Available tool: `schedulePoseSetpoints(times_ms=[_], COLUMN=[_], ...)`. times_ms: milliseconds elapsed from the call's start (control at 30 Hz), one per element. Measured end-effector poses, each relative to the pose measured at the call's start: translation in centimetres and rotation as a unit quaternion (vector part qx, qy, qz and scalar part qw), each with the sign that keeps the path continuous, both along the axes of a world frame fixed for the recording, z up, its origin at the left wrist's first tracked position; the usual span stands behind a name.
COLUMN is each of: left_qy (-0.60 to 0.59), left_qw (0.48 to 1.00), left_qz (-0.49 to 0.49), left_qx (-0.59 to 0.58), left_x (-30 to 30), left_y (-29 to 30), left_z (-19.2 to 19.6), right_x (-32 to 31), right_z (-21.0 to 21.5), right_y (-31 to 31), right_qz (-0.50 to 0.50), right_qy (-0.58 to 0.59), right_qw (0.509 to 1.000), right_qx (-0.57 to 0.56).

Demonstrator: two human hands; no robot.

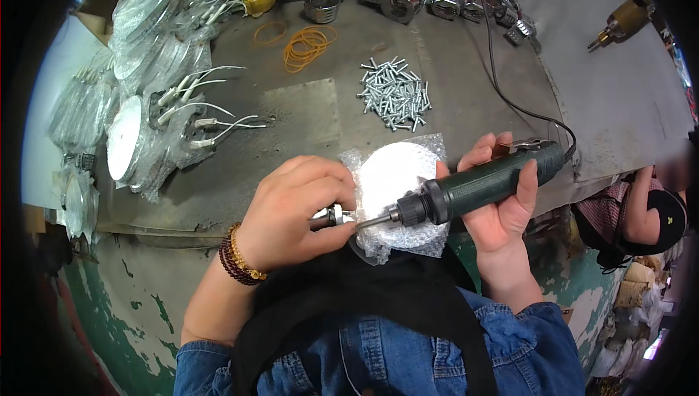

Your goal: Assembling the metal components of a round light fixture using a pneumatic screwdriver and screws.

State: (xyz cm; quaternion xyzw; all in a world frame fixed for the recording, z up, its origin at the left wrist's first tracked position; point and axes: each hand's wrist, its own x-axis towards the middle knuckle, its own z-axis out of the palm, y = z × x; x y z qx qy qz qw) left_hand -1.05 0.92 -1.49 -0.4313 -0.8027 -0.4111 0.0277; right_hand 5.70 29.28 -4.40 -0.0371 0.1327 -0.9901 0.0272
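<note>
In my right hand (502, 206) lies a dark green electric screwdriver (484, 186), its bit pointing left. My left hand (302, 206) is closed on a small shiny metal fitting (333, 215), partly hidden by the fingers. The screwdriver's tip reaches the left thumb and fingertips beside that fitting; whether a screw sits there is hidden. Beneath the bit, a round white disc (400, 166) rests in bubble wrap (433, 239) at the table's near edge. Beyond the disc is a pile of silver screws (395, 95).
Bubble-wrapped discs with white wires (135, 134) stand on the left. Orange rubber bands (307, 48) and ringed metal parts (400, 4) lie at the back. The screwdriver's black cord (502, 90) runs rearward. Another power tool (619, 26) is at far right, and a person (641, 221) sits there.
</note>
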Motion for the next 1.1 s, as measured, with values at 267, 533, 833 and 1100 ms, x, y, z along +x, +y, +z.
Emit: schedulePoseSetpoints(times_ms=[267, 533, 833, 1100], left_qy=[-0.005, 0.005, 0.02, 0.026], left_qw=[1.0, 1.0, 1.0, 0.999], left_qz=[0.006, 0.002, 0.007, 0.029], left_qx=[0.0, 0.008, 0.007, 0.018], left_x=[0.1, 0.1, 0.1, 0.3], left_y=[-0.2, -0.1, 0.0, 0.1], left_z=[-0.1, -0.3, -0.4, -0.7], right_x=[0.1, 0.2, 0.3, 0.2], right_z=[-1.5, -1.2, -1.1, -1.2], right_y=[-0.8, -1.0, -1.7, -1.8], right_qz=[-0.039, -0.045, -0.063, -0.052], right_qy=[-0.038, -0.017, -0.031, -0.022], right_qw=[0.998, 0.999, 0.997, 0.998], right_qx=[-0.022, -0.006, -0.019, -0.014])
